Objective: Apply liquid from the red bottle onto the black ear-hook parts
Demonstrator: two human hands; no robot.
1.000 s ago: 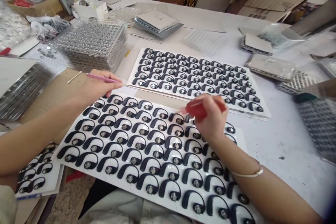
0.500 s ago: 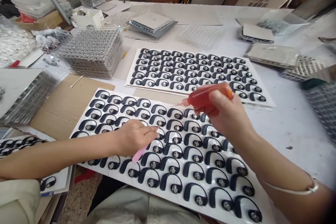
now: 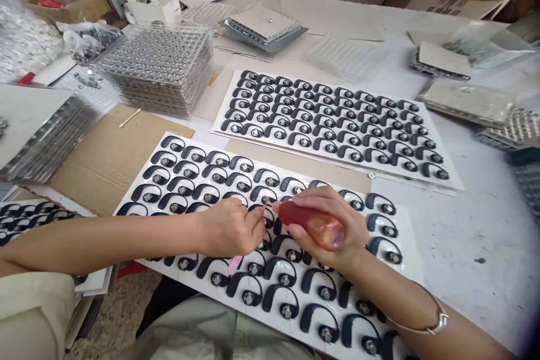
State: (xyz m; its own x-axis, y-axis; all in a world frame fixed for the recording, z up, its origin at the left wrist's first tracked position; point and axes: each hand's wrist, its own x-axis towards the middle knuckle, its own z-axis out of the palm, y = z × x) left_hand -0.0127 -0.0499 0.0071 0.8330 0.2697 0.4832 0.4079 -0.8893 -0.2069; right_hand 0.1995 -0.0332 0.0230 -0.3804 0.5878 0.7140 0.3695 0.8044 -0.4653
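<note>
A white sheet [image 3: 411, 247] lies under both hands, carrying rows of black ear-hook earphone parts [image 3: 282, 301], each with a round metal-centred end. My left hand [image 3: 230, 228] is shut on a slim pink stick [image 3: 235, 264], whose tip is hidden behind my fingers. My right hand [image 3: 333, 230] grips a translucent red-orange squeeze bottle [image 3: 314, 225], its narrow nozzle pointing left toward my left fingertips. Both hands hover close together above the parts, and they hide several of them.
A second white sheet of black parts [image 3: 217, 126] lies beyond the hands. Stacks of clear blister trays [image 3: 156, 67] stand at back left on a white table [image 3: 476, 225]. A cotton swab [image 3: 130, 118] lies on brown cardboard [image 3: 101, 169]. My pale sleeve [image 3: 34, 309] shows at bottom left.
The bottle has dropped from above the sheet to just beside my left hand, its nozzle now near my left fingertips. My left hand has shifted slightly right. The view has tilted a little.
</note>
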